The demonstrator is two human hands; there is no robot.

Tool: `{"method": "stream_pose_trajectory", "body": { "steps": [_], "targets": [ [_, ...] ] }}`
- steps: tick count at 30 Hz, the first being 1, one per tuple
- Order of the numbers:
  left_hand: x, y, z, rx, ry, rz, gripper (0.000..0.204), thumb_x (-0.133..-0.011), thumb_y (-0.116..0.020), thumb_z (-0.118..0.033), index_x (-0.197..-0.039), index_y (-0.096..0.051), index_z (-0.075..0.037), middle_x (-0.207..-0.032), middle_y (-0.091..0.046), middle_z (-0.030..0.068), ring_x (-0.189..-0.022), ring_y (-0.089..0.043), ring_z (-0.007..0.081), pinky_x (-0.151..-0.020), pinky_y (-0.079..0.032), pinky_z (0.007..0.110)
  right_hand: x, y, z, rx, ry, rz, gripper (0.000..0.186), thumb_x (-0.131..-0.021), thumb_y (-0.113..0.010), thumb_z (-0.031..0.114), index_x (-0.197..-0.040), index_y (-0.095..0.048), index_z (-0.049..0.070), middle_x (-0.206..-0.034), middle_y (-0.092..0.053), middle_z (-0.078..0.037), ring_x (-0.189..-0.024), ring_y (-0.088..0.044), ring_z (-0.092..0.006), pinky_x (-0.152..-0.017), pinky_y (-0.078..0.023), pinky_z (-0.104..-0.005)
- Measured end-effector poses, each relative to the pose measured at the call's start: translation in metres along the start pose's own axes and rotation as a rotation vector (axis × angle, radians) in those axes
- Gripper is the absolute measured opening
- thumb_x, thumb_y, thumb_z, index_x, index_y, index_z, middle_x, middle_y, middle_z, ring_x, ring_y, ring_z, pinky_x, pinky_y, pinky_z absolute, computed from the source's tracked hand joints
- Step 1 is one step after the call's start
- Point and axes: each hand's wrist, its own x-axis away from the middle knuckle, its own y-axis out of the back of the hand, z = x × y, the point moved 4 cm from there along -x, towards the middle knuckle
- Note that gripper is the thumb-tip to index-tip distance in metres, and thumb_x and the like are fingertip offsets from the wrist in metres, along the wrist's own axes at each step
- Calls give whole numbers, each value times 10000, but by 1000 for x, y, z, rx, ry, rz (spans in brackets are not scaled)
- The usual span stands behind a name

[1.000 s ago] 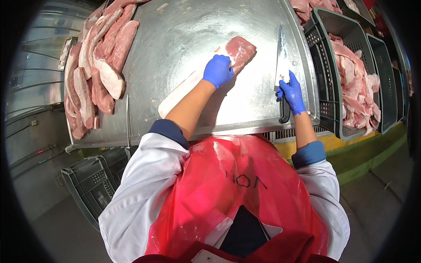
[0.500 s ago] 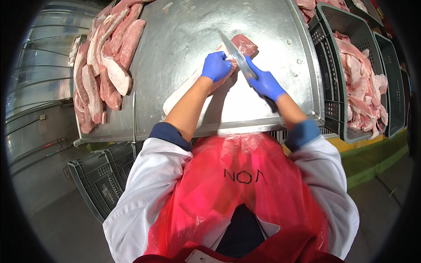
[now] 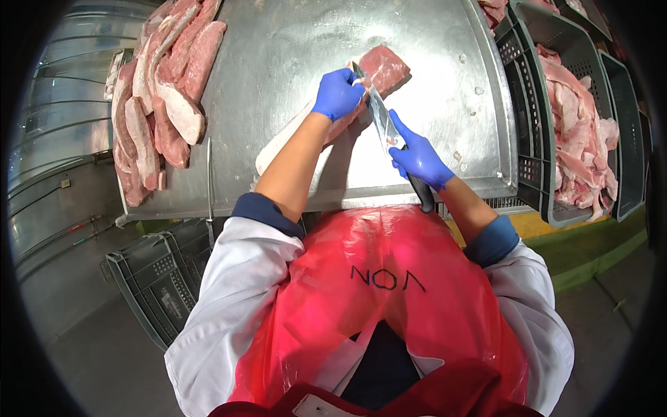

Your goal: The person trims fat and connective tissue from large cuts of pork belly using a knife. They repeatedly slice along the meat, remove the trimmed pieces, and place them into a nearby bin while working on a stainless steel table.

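Note:
A long strip of meat (image 3: 383, 69), pale with fat along its near part and bare red at the far end, lies slantwise on the metal table (image 3: 292, 42). My left hand (image 3: 338, 94), in a blue glove, is closed on the meat's fatty edge near the red end. In my blue-gloved right hand (image 3: 422, 158) is a long knife (image 3: 381, 119), its black handle pointing back toward me. The blade crosses the meat just right of my left fingers, its tip up by them. My left forearm hides part of the strip.
Several long meat pieces (image 3: 167, 83) are piled at the table's left edge. Right of the table, a grey crate (image 3: 517, 90) holds pale trimmings (image 3: 573, 132). A thin steel rod (image 3: 210, 181) hangs at the near left edge, above another dark crate (image 3: 156, 285).
My right hand has drawn the knife back toward me, and the blade now sits lower across the meat. My left hand has shifted slightly up; more red surface shows at the far end.

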Motion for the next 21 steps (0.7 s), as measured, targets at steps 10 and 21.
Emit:
{"method": "stream_pose_trajectory", "body": {
  "steps": [10,21],
  "targets": [
    [-20,7,9,-64,-54,73,333,-857,-744,-314,-858,-687,14,-695,-642,102,-641,-562,146,-649,-504,325,-13,-28,1,8,37,-30,823,-948,-524,138,-1635,-72,175,-840,-671,-149,-625,-631,-191,-616,-555,-350],
    [-17,18,10,23,-26,-17,276,-752,-734,-272,-822,-705,-6,-722,-688,137,-663,-654,196,-668,-544,348,-30,-45,3,48,69,-28,828,-952,-528,117,-1634,-75,241,-844,-659,-142,-665,-656,-208,-632,-562,-350]
  ]
}}
